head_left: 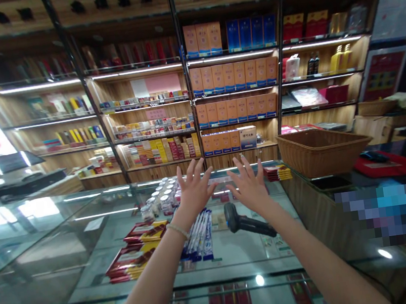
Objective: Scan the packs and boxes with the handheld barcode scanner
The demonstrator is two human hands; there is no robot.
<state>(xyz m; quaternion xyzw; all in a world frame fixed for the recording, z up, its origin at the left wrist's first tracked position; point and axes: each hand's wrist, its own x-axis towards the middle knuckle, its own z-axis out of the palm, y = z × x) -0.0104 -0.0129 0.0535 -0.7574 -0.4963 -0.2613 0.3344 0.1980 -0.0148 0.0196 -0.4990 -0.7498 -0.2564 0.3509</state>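
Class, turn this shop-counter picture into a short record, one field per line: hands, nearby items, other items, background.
Left hand: fingers spread, holding nothing, near lidded jars
Right hand: fingers spread, holding nothing, beyond a dark handheld scanner
Surface: glass counter
Other items: blue-and-white packets, red-and-yellow packets
Right side: brown woven basket
Background: wooden shelving with orange boxes

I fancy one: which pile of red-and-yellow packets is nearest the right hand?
The pile by the basket; the others lie left of the scanner.
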